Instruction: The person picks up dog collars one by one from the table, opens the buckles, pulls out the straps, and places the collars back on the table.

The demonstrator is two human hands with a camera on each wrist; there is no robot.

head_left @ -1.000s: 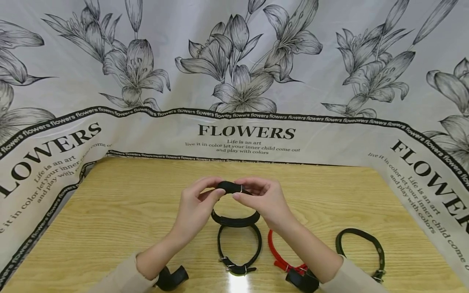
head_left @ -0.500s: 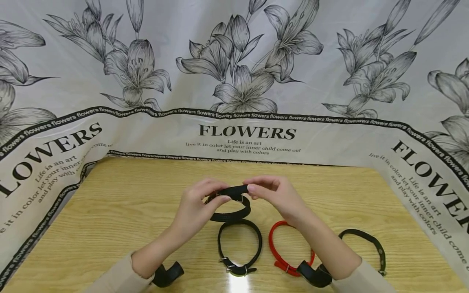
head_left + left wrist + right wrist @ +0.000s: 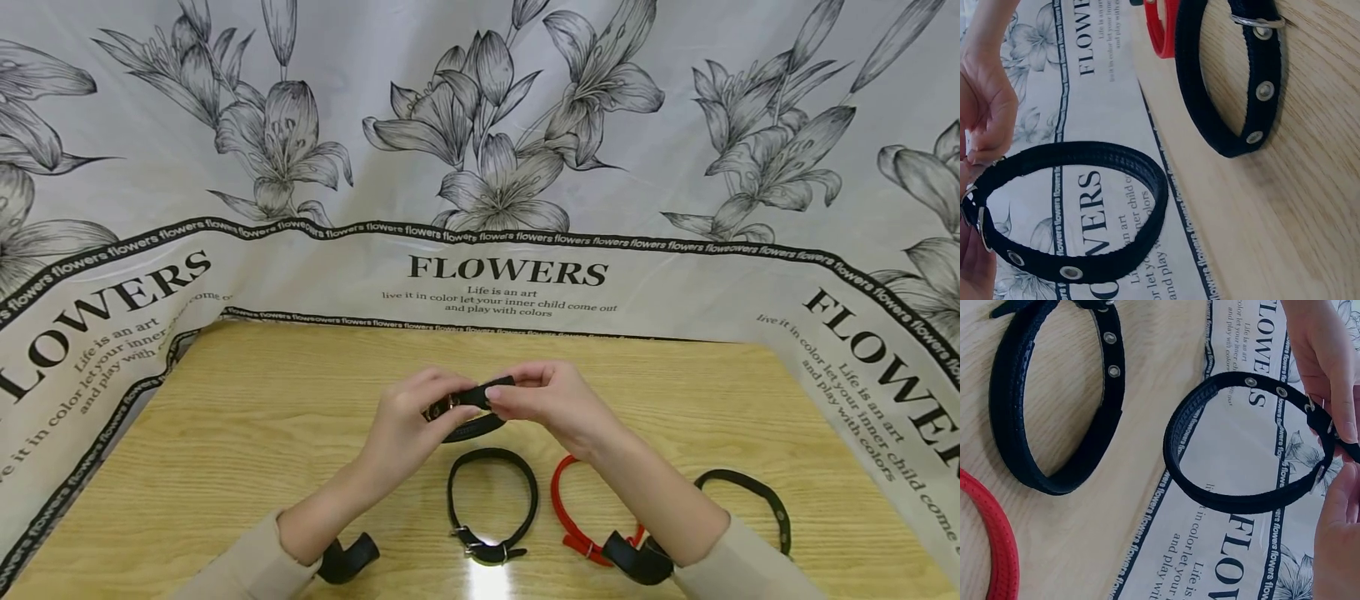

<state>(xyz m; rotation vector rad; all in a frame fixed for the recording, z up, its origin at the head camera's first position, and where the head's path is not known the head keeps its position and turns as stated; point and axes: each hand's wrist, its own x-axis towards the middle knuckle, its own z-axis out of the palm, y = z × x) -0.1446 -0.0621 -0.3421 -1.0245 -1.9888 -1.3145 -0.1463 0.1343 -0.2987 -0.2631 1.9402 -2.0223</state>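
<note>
A black collar (image 3: 472,429) with metal eyelets and a buckle is held up over the table in both hands, fastened into a loop. My left hand (image 3: 416,417) pinches the band beside the buckle, thumb below and fingers above. With thumb and fingertips, my right hand (image 3: 551,404) grips the strap end just to the right. In the left wrist view the collar's loop (image 3: 1116,265) hangs out from the fingers, with eyelets along one side. The right wrist view shows the same loop (image 3: 1229,503), its buckle partly hidden by the fingers.
Nearer the body on the wooden table (image 3: 262,392), a black collar (image 3: 534,500), a red collar (image 3: 557,500) and another dark collar (image 3: 780,517) lie in a row. My right forearm partly covers the last two. A flower-printed cloth (image 3: 495,292) borders the table's far edge.
My right hand has moved right along the strap, slid to its free end, then come slightly back. The held collar has shifted left and tilted, showing less of its loop in the head view.
</note>
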